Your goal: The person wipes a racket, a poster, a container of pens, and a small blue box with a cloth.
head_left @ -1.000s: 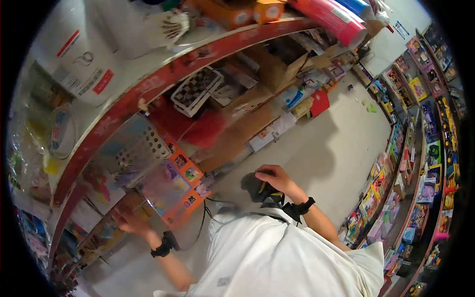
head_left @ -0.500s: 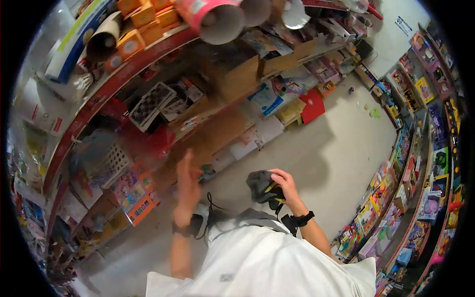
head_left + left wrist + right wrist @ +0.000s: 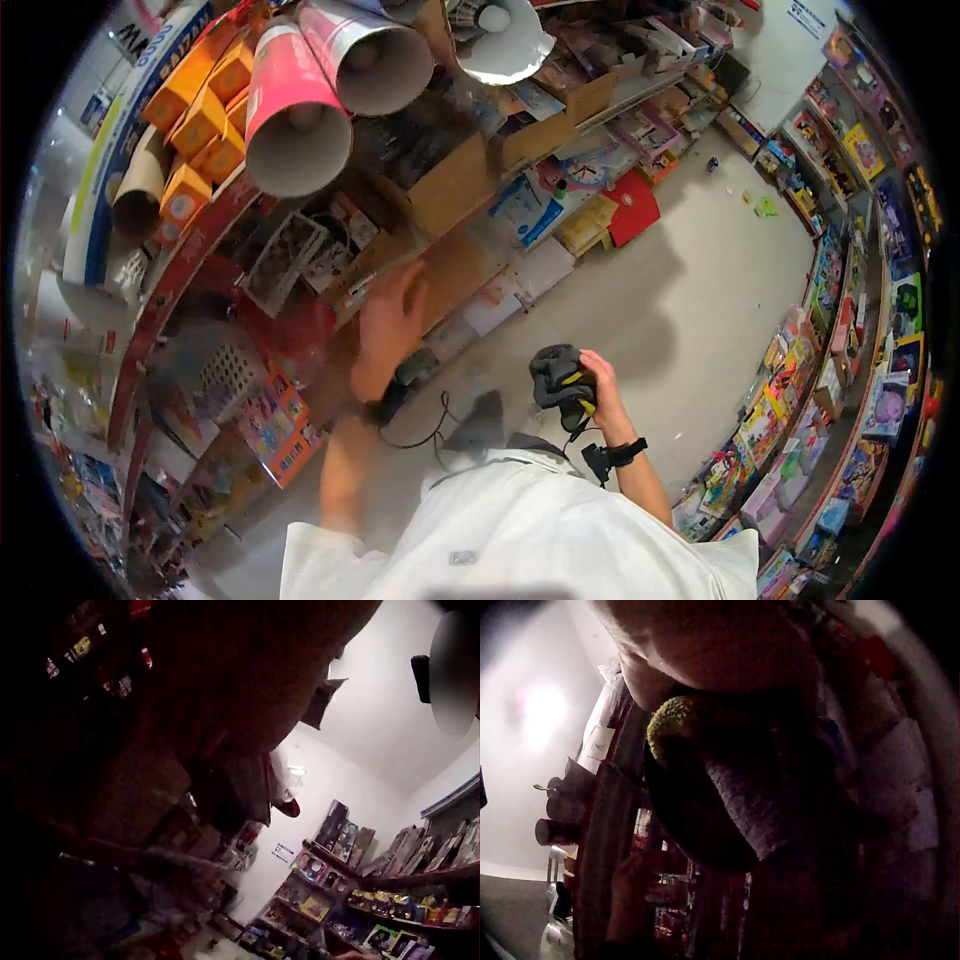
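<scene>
My right hand (image 3: 606,390) holds a dark grey bundle of fabric (image 3: 556,378) with yellow-green trim, above the floor in front of my waist. Close up in the right wrist view, the fuzzy yellow-green edge (image 3: 669,724) borders a dark opening in the fabric, just below the palm side of the hand. My left hand (image 3: 392,322), blurred by motion, is raised in front of the shelves with nothing seen in it. In the left wrist view that hand is a dark shape across the top. A dark strap circles each wrist.
Pink shuttlecock tubes (image 3: 298,130) and orange boxes (image 3: 205,110) crowd the upper shelf at left. Below lie a cardboard box (image 3: 450,175), a red folder (image 3: 632,208) and papers. Toy shelves (image 3: 885,330) line the right side. A black cord (image 3: 440,420) hangs near my waist.
My left hand has moved from low at the left, beside the orange printed sheet, up and right. My right hand keeps the fabric bundle and has shifted slightly right. The view has swung along the shelf.
</scene>
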Demonstrator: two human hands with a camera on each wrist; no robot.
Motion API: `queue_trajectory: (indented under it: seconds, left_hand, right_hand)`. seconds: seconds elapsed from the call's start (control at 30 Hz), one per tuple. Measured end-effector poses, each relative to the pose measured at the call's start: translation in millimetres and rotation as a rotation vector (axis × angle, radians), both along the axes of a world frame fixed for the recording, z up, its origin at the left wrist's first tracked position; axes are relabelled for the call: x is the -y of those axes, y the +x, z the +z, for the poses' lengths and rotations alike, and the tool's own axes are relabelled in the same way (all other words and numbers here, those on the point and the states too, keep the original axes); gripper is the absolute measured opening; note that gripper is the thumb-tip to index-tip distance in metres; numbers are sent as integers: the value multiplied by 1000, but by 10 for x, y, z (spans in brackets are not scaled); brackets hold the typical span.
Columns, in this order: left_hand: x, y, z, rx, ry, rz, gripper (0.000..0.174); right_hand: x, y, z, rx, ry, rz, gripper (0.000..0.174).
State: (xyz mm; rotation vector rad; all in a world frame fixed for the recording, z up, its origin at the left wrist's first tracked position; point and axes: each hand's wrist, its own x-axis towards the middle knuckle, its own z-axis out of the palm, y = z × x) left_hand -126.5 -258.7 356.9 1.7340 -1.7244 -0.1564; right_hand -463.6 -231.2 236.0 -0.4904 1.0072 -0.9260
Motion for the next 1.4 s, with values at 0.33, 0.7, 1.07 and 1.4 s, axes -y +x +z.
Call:
queue_trajectory:
  seconds: [0.33, 0.7, 1.07, 1.4]
  left_hand:
    - [2161, 1139, 283, 596, -150, 124, 24]
    - [2403, 1160, 408, 673, 184, 230, 27]
    - [2476, 1058, 481, 752, 279, 332, 30]
    - [2079, 993, 524, 827, 346, 428, 32]
  right_hand:
    - [834, 569, 434, -48, -201, 20, 24]
    - [1301, 402, 480, 6, -171, -3, 23]
    - [1551, -2, 337, 83, -100, 18, 20]
    - [1697, -235, 79, 100, 21, 247, 43]
